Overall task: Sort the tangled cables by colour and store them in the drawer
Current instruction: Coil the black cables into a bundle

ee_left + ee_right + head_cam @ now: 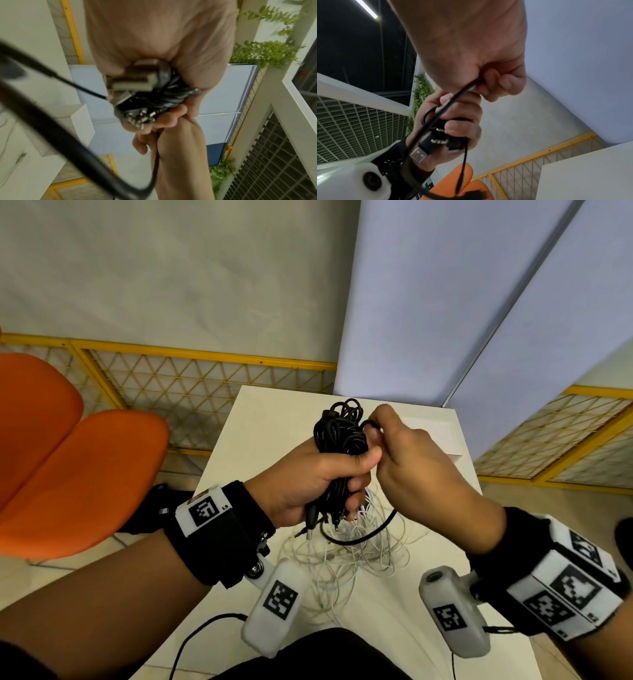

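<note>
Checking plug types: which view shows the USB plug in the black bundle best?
Right wrist: the USB plug is sharp, its metal end sticking out below the left hand. Left wrist shows it close but blurred. Head view shows only small plugs dangling under the black cable bundle.

My left hand (305, 477) fisted around black cable bundle (339, 433); my right hand (411, 460) pinching one strand; wrists raised, close together.
</note>
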